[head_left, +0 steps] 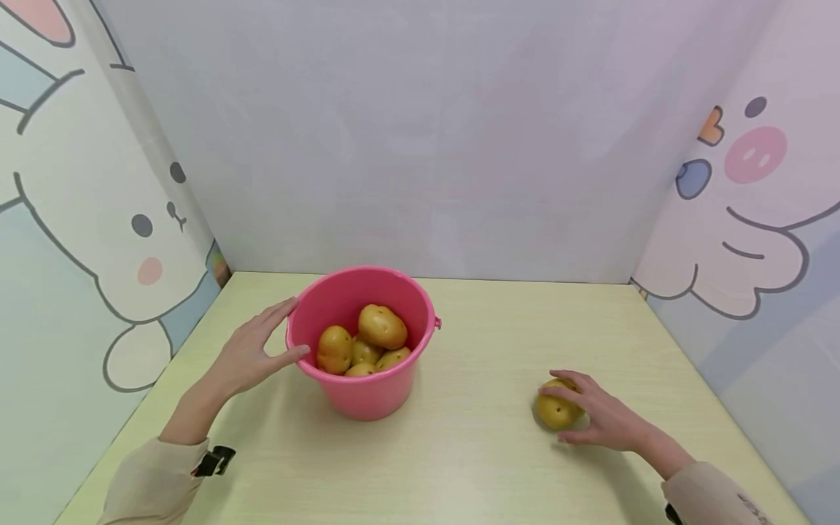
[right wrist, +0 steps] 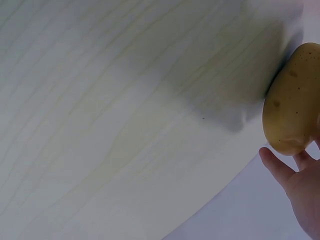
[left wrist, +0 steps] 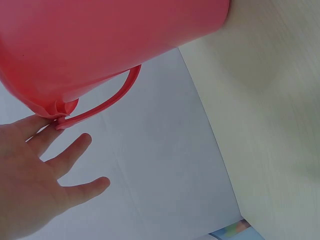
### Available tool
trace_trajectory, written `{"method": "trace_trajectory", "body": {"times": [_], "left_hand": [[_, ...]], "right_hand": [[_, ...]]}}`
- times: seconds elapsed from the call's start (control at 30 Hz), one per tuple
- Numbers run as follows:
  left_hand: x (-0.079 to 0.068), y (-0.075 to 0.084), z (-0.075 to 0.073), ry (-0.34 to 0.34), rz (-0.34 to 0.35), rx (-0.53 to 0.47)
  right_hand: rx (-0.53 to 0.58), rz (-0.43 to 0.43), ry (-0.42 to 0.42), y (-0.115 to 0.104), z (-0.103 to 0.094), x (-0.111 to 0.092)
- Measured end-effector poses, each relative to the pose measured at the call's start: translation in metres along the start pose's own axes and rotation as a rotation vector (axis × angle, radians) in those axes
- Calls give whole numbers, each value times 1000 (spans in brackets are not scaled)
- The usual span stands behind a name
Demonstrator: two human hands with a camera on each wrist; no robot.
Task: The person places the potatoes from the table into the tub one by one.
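Observation:
A pink bucket (head_left: 370,397) stands on the table, with several yellow-brown potatoes (head_left: 383,326) inside. My left hand (head_left: 246,357) touches the left side of its rim, the thumb over the edge and the fingers spread and fairly straight. In the left wrist view, fingertips meet the bucket wall (left wrist: 110,35) near the root of its curved handle (left wrist: 107,102). Over at the right, another potato (head_left: 558,412) lies on the table. Around it curl the fingers of my right hand (head_left: 607,419). The right wrist view shows this potato (right wrist: 292,100) with fingertips at its end; its far side is hidden.
The pale wood-grain table (head_left: 472,467) runs back to a plain grey wall (head_left: 433,146). Side panels with cartoon animals, a left panel (head_left: 85,219) and a right panel (head_left: 787,240), border it. A bucket handle stub (head_left: 437,322) juts out to the right.

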State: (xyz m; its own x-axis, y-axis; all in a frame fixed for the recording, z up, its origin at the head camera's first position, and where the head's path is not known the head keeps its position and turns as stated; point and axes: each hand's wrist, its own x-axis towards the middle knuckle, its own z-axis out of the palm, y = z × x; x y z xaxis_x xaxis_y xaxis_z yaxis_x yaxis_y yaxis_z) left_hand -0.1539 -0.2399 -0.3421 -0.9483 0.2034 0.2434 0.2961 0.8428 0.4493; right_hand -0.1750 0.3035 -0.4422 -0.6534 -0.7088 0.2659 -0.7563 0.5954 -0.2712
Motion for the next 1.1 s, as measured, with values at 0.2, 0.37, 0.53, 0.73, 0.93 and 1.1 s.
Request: {"method": "trace_trajectory", "body": {"times": [0.2, 0.37, 0.53, 0.73, 0.93, 1.1], "left_hand": [[0, 0, 0, 3, -2, -2], [1, 1, 0, 0, -4, 0], [2, 0, 1, 1, 4, 3], [2, -1, 1, 1, 5, 1], [1, -2, 2, 5, 4, -3], [1, -2, 2, 7, 3, -1]], "right_hand": [[7, 17, 18, 2, 4, 1], [-12, 36, 29, 3, 5, 2], [-21, 83, 34, 2, 6, 2], [-38, 107, 68, 0, 9, 1], [-28, 128, 109, 0, 9, 2], [-5, 159, 126, 0, 9, 1]]}}
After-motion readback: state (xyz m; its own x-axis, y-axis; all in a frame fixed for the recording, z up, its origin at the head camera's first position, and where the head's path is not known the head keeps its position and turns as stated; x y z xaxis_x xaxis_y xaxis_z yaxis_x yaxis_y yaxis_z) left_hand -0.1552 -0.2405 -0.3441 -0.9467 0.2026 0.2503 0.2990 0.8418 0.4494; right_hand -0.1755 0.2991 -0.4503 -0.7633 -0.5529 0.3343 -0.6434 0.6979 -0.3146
